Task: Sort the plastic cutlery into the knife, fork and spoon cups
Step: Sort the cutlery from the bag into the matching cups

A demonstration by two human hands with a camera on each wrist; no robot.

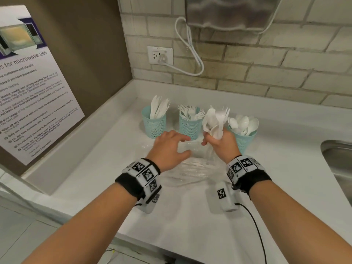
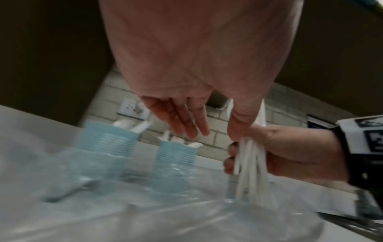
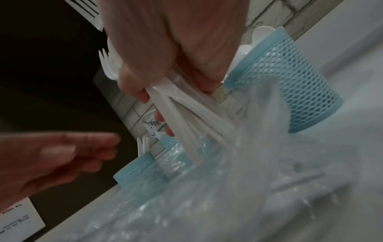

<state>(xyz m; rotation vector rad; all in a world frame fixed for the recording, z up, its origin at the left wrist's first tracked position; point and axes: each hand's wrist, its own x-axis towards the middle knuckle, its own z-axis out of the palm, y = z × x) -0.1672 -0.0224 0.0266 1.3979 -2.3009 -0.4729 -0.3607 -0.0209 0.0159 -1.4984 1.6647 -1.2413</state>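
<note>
Now the right hand [image 1: 219,142] grips a mixed cutlery bundle [image 1: 215,121] above the bag [image 1: 192,168], before the back-edge cups; the left hand [image 1: 169,147], fingers loosely spread and empty, should pluck single pieces.

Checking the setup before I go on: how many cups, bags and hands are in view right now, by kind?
Teal mesh cups: 3: the knife cup, the fork cup, the spoon cup.
Clear plastic bags: 1: the bag on the counter.
Hands: 2: the left hand, open, and the right hand, gripping a bunch of white cutlery.
Total: 6.
</note>
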